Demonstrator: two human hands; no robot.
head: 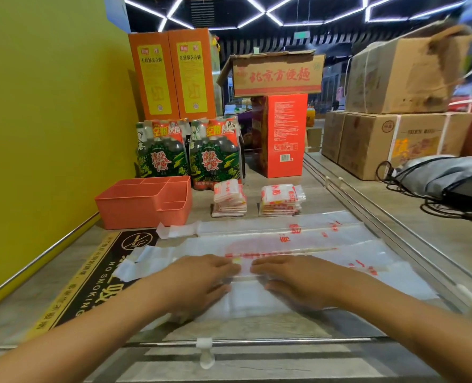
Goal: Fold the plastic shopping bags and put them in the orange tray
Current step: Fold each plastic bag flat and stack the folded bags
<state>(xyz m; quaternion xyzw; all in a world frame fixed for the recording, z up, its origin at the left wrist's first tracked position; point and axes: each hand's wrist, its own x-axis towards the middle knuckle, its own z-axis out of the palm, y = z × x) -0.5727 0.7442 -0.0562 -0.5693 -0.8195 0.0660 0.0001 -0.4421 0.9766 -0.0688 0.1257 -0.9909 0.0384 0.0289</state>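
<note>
A clear plastic shopping bag (353,261) with red print lies flat across the counter in front of me, folded lengthwise. My left hand (198,280) and my right hand (292,280) press flat on its near fold, fingertips almost meeting at the middle. A second long folded bag (270,226) lies just behind it. The orange tray (135,208), with several compartments, stands at the back left and looks empty. Two stacks of folded bags (229,200) (280,200) sit to the right of the tray.
Packs of dark bottles (215,158), orange and red boxes (281,134) and cardboard cartons (381,142) line the back. A grey bag with black cords (444,181) lies on the right. A yellow wall (49,120) bounds the left. A no-smoking sticker (96,275) covers the counter.
</note>
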